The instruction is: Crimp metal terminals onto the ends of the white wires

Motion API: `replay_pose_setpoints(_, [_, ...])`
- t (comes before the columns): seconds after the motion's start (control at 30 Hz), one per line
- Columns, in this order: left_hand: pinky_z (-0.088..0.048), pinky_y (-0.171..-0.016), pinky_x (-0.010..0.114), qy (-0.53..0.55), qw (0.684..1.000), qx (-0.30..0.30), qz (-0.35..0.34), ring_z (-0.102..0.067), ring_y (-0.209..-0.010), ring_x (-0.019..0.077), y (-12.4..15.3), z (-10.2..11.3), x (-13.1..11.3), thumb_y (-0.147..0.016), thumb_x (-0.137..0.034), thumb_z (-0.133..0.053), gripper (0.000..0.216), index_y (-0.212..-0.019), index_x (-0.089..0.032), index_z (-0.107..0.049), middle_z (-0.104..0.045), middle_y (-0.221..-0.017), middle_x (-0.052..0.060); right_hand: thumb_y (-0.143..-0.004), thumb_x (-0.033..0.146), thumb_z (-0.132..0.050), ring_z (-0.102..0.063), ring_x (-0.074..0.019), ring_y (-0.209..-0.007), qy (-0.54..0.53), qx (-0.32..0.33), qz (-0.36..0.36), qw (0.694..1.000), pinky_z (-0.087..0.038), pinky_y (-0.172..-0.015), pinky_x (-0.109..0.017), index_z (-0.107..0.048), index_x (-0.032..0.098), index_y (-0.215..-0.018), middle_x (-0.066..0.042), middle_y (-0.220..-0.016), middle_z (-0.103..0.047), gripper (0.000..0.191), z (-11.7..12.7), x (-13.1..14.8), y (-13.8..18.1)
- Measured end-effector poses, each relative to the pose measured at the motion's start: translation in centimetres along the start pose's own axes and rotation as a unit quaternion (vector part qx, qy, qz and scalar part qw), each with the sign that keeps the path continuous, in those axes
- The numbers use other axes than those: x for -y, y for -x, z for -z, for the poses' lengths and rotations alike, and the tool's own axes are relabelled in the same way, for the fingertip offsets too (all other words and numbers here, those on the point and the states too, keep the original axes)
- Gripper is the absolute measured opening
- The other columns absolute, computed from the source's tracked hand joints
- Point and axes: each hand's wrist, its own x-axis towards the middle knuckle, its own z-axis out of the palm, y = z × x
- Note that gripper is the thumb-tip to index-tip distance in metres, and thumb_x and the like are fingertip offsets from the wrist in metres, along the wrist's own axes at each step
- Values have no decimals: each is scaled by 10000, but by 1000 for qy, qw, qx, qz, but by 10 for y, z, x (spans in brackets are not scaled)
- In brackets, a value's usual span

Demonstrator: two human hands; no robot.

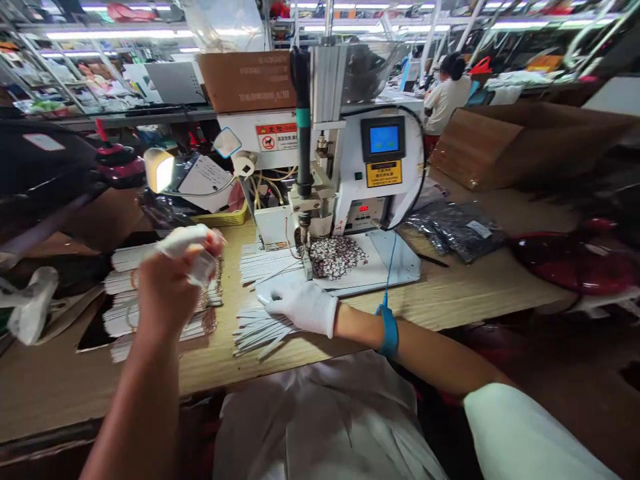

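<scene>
Head view: the left hand [167, 293] is at 9 o'clock, its fingers clenched round a small spray bottle [203, 267], blurred but apparently white-topped, held above the table [60, 393]. The right hand [303, 308], in a white glove, lies open, its fingers spread and pressing on a loose fan of white strips [260, 333] at 6 o'clock; a blue wrist strap [387, 337] circles that wrist. Three lots of strips show: about four stacked bundles [120, 313] at 9 o'clock, their ends dark and patterned, the fan under the glove, and one row [270, 263] at the foot of the machine [383, 167] at 12 o'clock. Beside that row, one heap of patterned pieces [335, 257] sits on a white plate [395, 263]. The strips in each lot cannot be counted. One black bag [455, 233] lies at 2 o'clock, with one co-worker [447, 100] beyond it.
</scene>
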Motion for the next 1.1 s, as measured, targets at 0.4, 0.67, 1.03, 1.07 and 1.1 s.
replay_pose_setpoints(0.4, [-386, -591, 204, -132, 874, 464, 59, -544, -658, 129, 72, -39, 22, -806, -200, -426, 215, -729, -185, -626, -618, -722, 22, -798, 221, -527, -567, -172, -858, -58, -63, -271, 959, -393, -739, -256, -692, 160, -908, -68, -925, -642, 208, 19, -105, 42])
replay_pose_setpoints(0.67, [-267, -453, 177, 40, 879, 452, 150, -365, -494, 69, -26, -71, 44, -741, -410, -568, 286, -633, -151, -520, -412, -534, -45, -810, 276, -514, -566, -115, -600, -253, -61, -325, 909, -413, -542, -222, -634, 149, -900, -29, -703, -620, 197, 24, -110, 27])
replay_pose_setpoints(1.03, [-236, -474, 188, 66, 883, 405, 229, -336, -509, 68, -33, -96, 69, -665, -326, -582, 213, -680, -117, -624, -505, -584, -19, -664, 157, -646, -538, -73, -489, -683, -38, -269, 678, -446, -389, -175, -563, 86, -836, -18, -682, -576, 204, 14, -117, 7])
replay_pose_setpoints(1.07, [-232, -476, 190, 65, 883, 402, 232, -335, -513, 69, -33, -97, 69, -656, -319, -586, 209, -686, -116, -627, -513, -594, -17, -668, 164, -650, -528, -69, -474, -685, -37, -267, 677, -430, -373, -167, -559, 94, -839, -5, -656, -564, 205, 12, -116, 7])
replay_pose_setpoints(1.1, [-226, -479, 192, 63, 884, 400, 236, -333, -515, 69, -33, -98, 69, -645, -312, -592, 205, -691, -116, -628, -518, -601, -17, -673, 170, -652, -513, -64, -454, -685, -36, -266, 677, -411, -356, -161, -554, 104, -844, 8, -631, -552, 208, 11, -115, 6])
